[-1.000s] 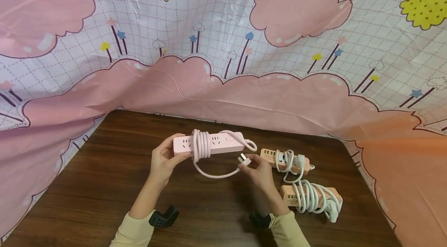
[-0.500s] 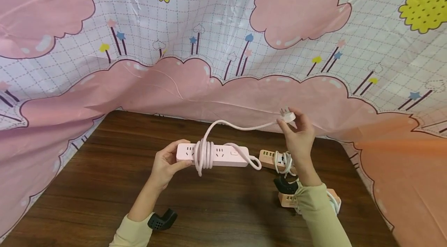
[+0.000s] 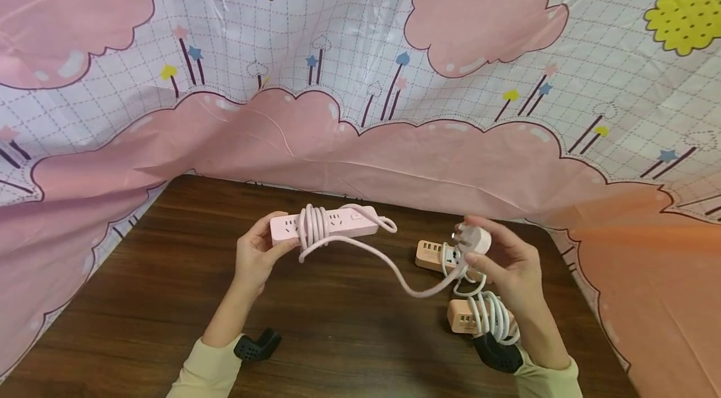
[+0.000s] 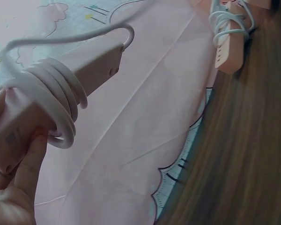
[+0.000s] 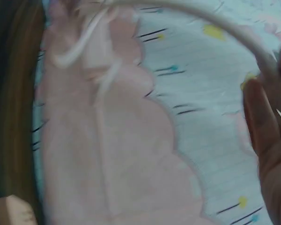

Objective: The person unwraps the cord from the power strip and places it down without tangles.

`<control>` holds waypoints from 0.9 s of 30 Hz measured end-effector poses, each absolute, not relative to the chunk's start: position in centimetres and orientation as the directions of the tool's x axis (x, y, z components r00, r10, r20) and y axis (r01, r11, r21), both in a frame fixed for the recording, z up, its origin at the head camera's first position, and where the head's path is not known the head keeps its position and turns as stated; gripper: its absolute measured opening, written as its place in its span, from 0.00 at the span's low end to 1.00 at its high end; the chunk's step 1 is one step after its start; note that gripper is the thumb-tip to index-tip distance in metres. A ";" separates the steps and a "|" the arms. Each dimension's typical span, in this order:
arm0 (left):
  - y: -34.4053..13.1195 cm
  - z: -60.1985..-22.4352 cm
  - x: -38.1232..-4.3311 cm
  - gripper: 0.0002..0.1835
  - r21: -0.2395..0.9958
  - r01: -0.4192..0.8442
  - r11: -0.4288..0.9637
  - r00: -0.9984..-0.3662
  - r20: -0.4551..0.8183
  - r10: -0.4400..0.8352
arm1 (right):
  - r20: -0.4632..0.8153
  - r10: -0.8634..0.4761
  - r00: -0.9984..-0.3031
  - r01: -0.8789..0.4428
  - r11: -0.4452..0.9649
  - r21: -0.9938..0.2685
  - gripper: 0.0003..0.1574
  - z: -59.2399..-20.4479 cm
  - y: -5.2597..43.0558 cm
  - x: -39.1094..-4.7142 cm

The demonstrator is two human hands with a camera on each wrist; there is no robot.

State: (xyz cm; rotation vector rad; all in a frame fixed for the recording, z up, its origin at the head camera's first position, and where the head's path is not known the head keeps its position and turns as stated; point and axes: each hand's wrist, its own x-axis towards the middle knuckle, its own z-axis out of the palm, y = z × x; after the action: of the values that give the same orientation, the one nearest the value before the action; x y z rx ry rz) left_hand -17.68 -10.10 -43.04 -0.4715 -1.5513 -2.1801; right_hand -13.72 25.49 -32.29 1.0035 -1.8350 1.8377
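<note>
A pink power strip [image 3: 353, 223] is held up over the table by my left hand [image 3: 255, 257], which grips its left end. Several turns of its pink cord [image 3: 313, 226] are wound around the strip near that hand. From the coil a loose length of cord sags across to my right hand [image 3: 515, 263]. There the thumb and fingers pinch the white-pink plug [image 3: 474, 241], its prongs facing left. In the left wrist view, fingers hold the underside of the strip [image 4: 84, 70] beside the coil. The right wrist view is blurred; the cord [image 5: 215, 21] runs up to the fingers.
Two orange power strips with wound white cords lie on the right of the brown table [image 3: 169, 273]: a farther strip [image 3: 429, 255] and a nearer strip [image 3: 460, 316], both partly behind the right hand and arm. A patterned curtain [image 3: 360, 154] stands behind the table.
My right hand has carried the plug to the right, rising and then dropping lower, drawing out more cord. The pink strip has shifted slightly left, still in my left hand.
</note>
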 end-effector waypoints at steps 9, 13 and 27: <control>-10.3 -41.7 -17.4 0.24 0.765 0.548 -0.339 -0.831 0.542 -0.121 | 0.365 -0.254 -0.896 -0.438 0.370 -0.819 0.24 -38.5 25.7 -16.9; -10.4 -41.7 -17.2 0.24 0.754 0.542 -0.371 -0.826 0.559 -0.072 | 0.417 -0.063 -0.907 -0.382 0.542 -0.749 0.22 -38.6 25.5 -19.6; -11.1 -42.0 -16.9 0.24 0.742 0.514 -0.430 -0.788 0.607 0.106 | 0.595 0.443 -0.671 -0.639 0.062 -0.767 0.18 -30.3 26.9 -23.0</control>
State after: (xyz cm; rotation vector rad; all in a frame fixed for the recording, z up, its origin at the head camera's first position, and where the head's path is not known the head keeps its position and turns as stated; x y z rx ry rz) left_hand -16.93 -11.11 -42.05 -0.8696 -1.5063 -2.2994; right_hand -22.96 26.87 -30.33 0.2027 -1.5469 1.7224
